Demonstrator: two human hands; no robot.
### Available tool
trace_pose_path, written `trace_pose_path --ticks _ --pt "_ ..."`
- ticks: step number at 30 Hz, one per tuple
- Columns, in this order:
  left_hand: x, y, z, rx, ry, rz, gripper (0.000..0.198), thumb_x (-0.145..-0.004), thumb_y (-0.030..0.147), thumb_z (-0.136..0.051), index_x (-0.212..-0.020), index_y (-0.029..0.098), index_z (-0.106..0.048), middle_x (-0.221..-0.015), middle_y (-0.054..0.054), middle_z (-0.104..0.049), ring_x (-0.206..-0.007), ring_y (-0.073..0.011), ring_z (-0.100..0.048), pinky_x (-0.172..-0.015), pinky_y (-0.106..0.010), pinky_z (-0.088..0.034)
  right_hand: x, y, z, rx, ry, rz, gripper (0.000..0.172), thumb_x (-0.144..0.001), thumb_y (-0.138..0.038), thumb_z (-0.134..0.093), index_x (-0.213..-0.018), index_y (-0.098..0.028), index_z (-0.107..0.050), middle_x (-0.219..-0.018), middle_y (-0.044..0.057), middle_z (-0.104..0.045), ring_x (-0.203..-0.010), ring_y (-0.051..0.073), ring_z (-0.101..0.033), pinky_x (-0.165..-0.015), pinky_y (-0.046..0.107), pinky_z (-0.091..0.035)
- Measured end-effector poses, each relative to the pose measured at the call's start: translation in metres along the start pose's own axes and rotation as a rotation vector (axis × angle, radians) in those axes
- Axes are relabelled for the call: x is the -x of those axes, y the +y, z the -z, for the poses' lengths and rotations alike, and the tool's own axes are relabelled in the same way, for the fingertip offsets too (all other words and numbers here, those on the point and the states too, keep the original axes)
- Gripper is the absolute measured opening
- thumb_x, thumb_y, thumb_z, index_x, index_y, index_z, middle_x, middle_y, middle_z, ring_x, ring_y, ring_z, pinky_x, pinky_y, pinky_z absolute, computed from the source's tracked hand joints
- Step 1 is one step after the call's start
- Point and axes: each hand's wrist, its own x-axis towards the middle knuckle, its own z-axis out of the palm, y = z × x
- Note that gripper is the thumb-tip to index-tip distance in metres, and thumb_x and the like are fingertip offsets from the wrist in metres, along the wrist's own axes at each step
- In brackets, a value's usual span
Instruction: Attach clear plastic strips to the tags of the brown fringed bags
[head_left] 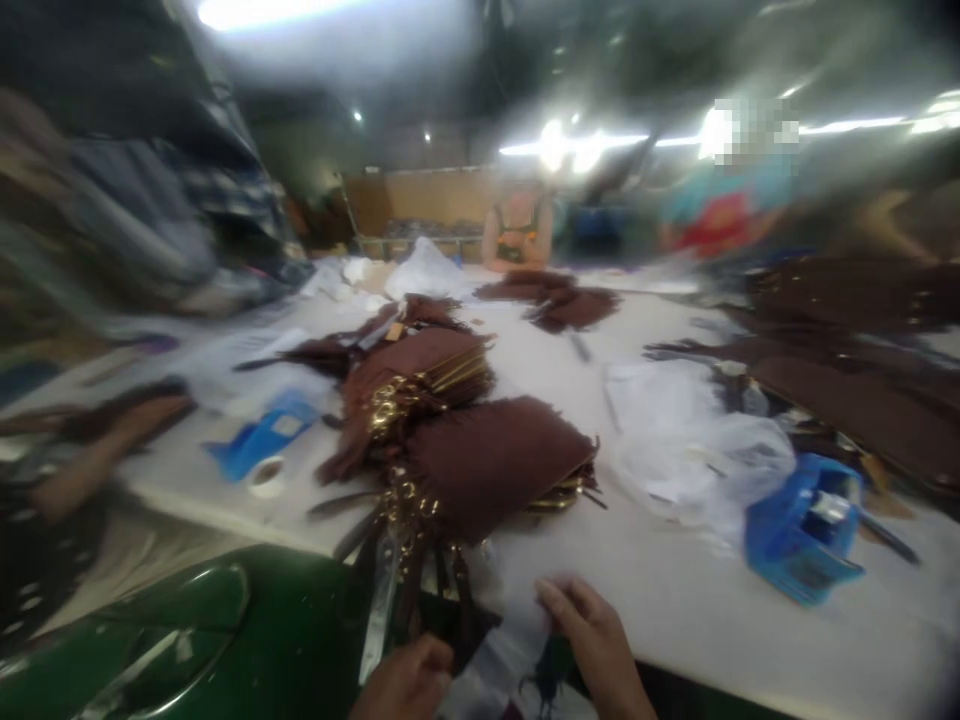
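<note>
At the table's front edge, my right hand has its thumb and fingers pinched on a translucent plastic bag. My left hand is low in the view with fingers curled, beside the bag's left side; blur hides what it holds, if anything. Just beyond both hands lies a stack of brown fringed pouches with gold-coloured metal hardware. Dark straps hang from the stack over the table edge, near a pale flat strip. A second pile of brown pouches lies behind it.
A blue tape dispenser and crumpled clear plastic sit at right. Another blue dispenser and a tape roll are at left. A green object stands lower left. A person is across the table.
</note>
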Motion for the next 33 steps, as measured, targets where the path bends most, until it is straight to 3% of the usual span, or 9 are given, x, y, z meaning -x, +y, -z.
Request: trace_pose_path --ticks 2,4,8,13,17,22,28,33 --pt "0.010 0.022 0.005 0.143 0.035 -0.038 0.040 -0.078 0.047 -0.064 -0.103 0.018 -0.069 -0.105 -0.009 -0.070 -0.100 -0.0260 -0.061 -0.089 -0.031 -0.045 0.008 -0.007 -0.017 0.104 -0.089 0.049 0.036 -0.076 -0.054 -0.063 -0.063 -0.020 -0.060 -0.059 -0.003 -0.055 -0.060 0.014 -0.050 -0.055 0.023 -0.040" --pt "0.013 0.041 0.005 0.310 0.022 -0.086 0.044 -0.081 0.046 -0.062 -0.115 0.017 -0.065 -0.117 -0.011 -0.067 -0.107 -0.0263 -0.059 -0.094 -0.033 -0.045 0.016 -0.013 -0.035 0.134 -0.194 0.062 0.033 -0.077 -0.052 -0.062 -0.064 -0.021 -0.061 -0.060 -0.002 -0.057 -0.060 0.015 -0.051 -0.055 0.024 -0.040" --pt "0.010 0.053 0.005 0.413 0.072 -0.156 0.038 -0.079 0.038 -0.066 -0.108 0.014 -0.068 -0.100 -0.009 -0.072 -0.094 -0.0250 -0.064 -0.083 -0.031 -0.047 0.028 -0.013 -0.063 0.105 -0.380 0.026 0.028 -0.075 -0.050 -0.063 -0.071 -0.021 -0.066 -0.063 -0.001 -0.060 -0.063 0.018 -0.053 -0.056 0.025 -0.041" --pt "0.012 0.044 0.012 0.320 0.133 -0.188 0.021 -0.080 0.030 -0.062 -0.084 0.013 -0.074 -0.081 -0.006 -0.073 -0.078 -0.0214 -0.063 -0.073 -0.028 -0.046 0.032 -0.001 -0.083 0.007 -0.511 -0.029 0.028 -0.075 -0.048 -0.063 -0.075 -0.020 -0.064 -0.064 -0.002 -0.058 -0.059 0.015 -0.049 -0.055 0.024 -0.039" --pt "0.014 0.025 0.019 0.294 0.186 -0.152 0.017 -0.077 0.027 -0.065 -0.069 0.012 -0.069 -0.065 -0.001 -0.065 -0.064 -0.0151 -0.056 -0.060 -0.023 -0.040 0.034 0.001 -0.093 -0.071 -0.658 -0.015 0.033 -0.077 -0.049 -0.064 -0.086 -0.017 -0.066 -0.071 0.000 -0.058 -0.062 0.013 -0.047 -0.057 0.023 -0.037" --pt "0.017 -0.006 0.027 0.344 0.265 -0.089 0.022 -0.076 0.033 -0.066 -0.068 0.013 -0.059 -0.058 0.003 -0.055 -0.053 -0.0103 -0.043 -0.050 -0.022 -0.031 0.035 -0.003 -0.106 -0.125 -0.800 -0.060 0.038 -0.074 -0.053 -0.067 -0.081 -0.016 -0.062 -0.065 -0.002 -0.052 -0.056 0.010 -0.043 -0.053 0.021 -0.034" --pt "0.023 -0.017 0.043 0.268 0.356 -0.106 0.027 -0.078 0.037 -0.064 -0.066 0.015 -0.053 -0.060 0.004 -0.048 -0.059 -0.0111 -0.042 -0.054 -0.023 -0.032 0.033 0.004 -0.120 -0.091 -0.779 -0.099 0.035 -0.075 -0.050 -0.068 -0.076 -0.017 -0.055 -0.059 -0.005 -0.049 -0.054 0.009 -0.045 -0.053 0.020 -0.034" --pt "0.020 -0.020 0.043 0.160 0.397 -0.116 0.030 -0.076 0.040 -0.065 -0.064 0.017 -0.051 -0.059 0.005 -0.047 -0.058 -0.0117 -0.041 -0.054 -0.023 -0.031 0.031 0.002 -0.122 -0.082 -0.696 -0.079 0.031 -0.076 -0.046 -0.067 -0.081 -0.018 -0.056 -0.062 -0.005 -0.052 -0.056 0.010 -0.047 -0.055 0.021 -0.037"
